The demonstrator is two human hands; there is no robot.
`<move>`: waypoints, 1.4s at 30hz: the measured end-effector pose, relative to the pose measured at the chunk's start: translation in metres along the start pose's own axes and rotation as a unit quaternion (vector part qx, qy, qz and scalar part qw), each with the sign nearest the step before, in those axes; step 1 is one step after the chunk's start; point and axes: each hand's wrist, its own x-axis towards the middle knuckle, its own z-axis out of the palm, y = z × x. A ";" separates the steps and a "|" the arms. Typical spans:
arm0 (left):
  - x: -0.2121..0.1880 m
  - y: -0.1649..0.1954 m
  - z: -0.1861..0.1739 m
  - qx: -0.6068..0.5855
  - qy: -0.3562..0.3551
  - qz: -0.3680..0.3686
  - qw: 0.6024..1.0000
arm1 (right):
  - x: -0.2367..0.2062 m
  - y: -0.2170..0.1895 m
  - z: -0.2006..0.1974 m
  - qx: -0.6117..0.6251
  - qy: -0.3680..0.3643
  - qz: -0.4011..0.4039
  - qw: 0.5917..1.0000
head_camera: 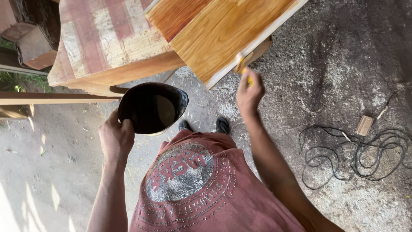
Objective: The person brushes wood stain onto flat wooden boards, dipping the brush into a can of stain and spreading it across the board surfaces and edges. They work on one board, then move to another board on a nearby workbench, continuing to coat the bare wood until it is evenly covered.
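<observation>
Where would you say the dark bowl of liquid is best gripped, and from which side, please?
Probably at the near rim of the dark bowl, from the left and below, as the left hand has it: thumb over the edge, fingers apparently beneath. It holds dark liquid, so a grip that keeps it level seems wise. The right hand holds a yellow-handled brush at the wooden panel.

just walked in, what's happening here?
A person stands on a concrete floor over a wooden furniture piece with a glossy orange-brown surface. The right hand holds a yellow-handled brush against the piece's pale edge. The left hand grips a dark bowl of dark liquid by its rim, held level below the wood. Part of the surface looks coated, while the striped section to the left looks dull. A tangled black cable lies on the floor to the right.
</observation>
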 end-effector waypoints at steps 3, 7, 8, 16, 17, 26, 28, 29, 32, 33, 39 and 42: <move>0.003 -0.002 0.002 -0.019 -0.001 0.013 1.000 | -0.049 -0.022 -0.006 0.032 -0.004 -0.158 0.987; 0.007 -0.008 0.004 -0.023 0.005 0.025 0.999 | -0.056 -0.026 -0.018 0.091 0.003 -0.142 0.986; 0.008 -0.009 0.004 -0.025 0.008 0.031 0.999 | -0.053 -0.024 -0.019 0.111 0.008 -0.104 0.988; 0.008 -0.011 0.009 -0.028 0.007 0.043 0.999 | -0.079 -0.044 0.002 0.047 -0.044 -0.194 0.979; 0.008 -0.011 0.009 -0.023 0.008 0.040 0.999 | -0.086 -0.049 -0.002 0.049 -0.048 -0.209 0.976; -0.004 -0.027 0.010 -0.064 0.008 0.043 0.997 | -0.067 -0.047 -0.031 0.004 -0.092 -0.304 0.948; -0.005 -0.033 0.011 -0.044 0.006 0.021 0.999 | -0.058 -0.045 -0.030 0.009 -0.097 -0.303 0.948; -0.005 -0.035 0.010 -0.034 0.007 0.009 0.999 | -0.057 -0.046 -0.029 0.014 -0.100 -0.303 0.948; -0.007 -0.042 0.008 -0.052 0.035 0.025 0.998 | -0.061 -0.056 -0.024 0.008 -0.120 -0.395 0.911; -0.008 -0.043 0.008 -0.050 0.038 0.033 0.997 | -0.064 -0.061 -0.023 -0.019 -0.124 -0.407 0.905; -0.013 -0.047 0.006 -0.056 0.018 -0.040 0.997 | -0.078 -0.073 -0.013 -0.113 -0.131 -0.435 0.884; -0.014 -0.048 0.008 -0.065 0.030 -0.016 0.997 | -0.068 -0.062 -0.009 -0.076 -0.157 -0.428 0.887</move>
